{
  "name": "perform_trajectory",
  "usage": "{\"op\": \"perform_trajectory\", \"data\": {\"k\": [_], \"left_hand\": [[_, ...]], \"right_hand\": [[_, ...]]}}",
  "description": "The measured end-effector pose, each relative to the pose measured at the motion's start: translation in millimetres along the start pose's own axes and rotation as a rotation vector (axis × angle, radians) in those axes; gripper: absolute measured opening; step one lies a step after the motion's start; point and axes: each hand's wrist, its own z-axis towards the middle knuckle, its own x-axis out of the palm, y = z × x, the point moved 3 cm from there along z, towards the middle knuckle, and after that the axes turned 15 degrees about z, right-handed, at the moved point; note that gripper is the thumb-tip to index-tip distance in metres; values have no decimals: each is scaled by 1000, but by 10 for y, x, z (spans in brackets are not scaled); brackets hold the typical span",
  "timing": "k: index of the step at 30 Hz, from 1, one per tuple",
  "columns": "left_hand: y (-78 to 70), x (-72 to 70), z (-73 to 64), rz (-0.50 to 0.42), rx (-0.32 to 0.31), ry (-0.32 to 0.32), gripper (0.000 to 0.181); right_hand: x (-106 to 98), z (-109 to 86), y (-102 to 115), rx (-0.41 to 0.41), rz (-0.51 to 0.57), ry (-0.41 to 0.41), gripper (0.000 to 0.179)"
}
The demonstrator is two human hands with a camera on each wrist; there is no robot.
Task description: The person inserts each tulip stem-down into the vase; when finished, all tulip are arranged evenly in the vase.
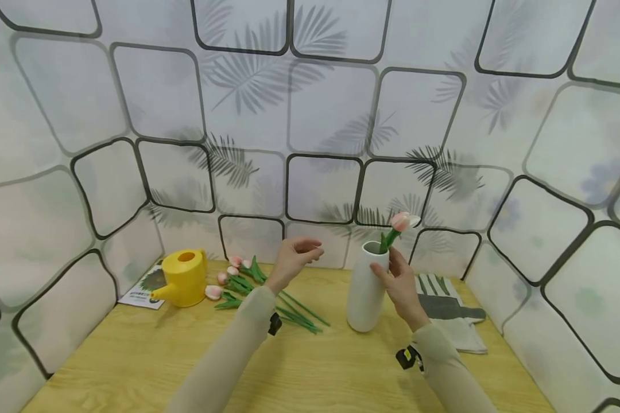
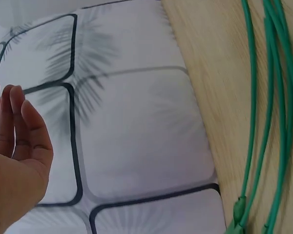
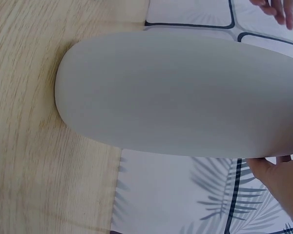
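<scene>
A tall white vase (image 1: 365, 287) stands upright on the table, with a pink artificial tulip (image 1: 400, 222) leaning right out of its mouth. My right hand (image 1: 400, 284) grips the vase's upper right side, thumb across the front. The right wrist view shows the vase (image 3: 176, 92) large, partly hiding that hand (image 3: 281, 183). My left hand (image 1: 295, 261) hovers left of the vase, fingers loosely bent and holding nothing. Below and left of it, several pink tulips (image 1: 232, 271) lie on the table; their green stems (image 2: 278, 107) also show in the left wrist view.
At the left stands a yellow watering can (image 1: 184, 278), its spout toward the front left, beside a printed card (image 1: 143, 292). Grey and white gloves (image 1: 446, 310) lie right of the vase. Patterned walls (image 1: 330, 126) enclose the wooden table (image 1: 310, 373) at the back and sides.
</scene>
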Motion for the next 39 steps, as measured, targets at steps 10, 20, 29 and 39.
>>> {"op": "perform_trajectory", "data": {"k": [10, 20, 29, 39], "left_hand": [[260, -267, -96, -14, -49, 22, 26], [619, -475, -229, 33, -113, 37, 26], [845, -634, -329, 27, -174, 16, 30], [1049, -773, -506, 56, -258, 78, 34]], "right_hand": [[3, 10, -18, 6, 12, 10, 67], [-8, -15, -12, -4, 32, 9, 66], [-8, 5, 3, -2, 33, 15, 66], [-22, 17, -9, 6, 24, 38, 66]]}}
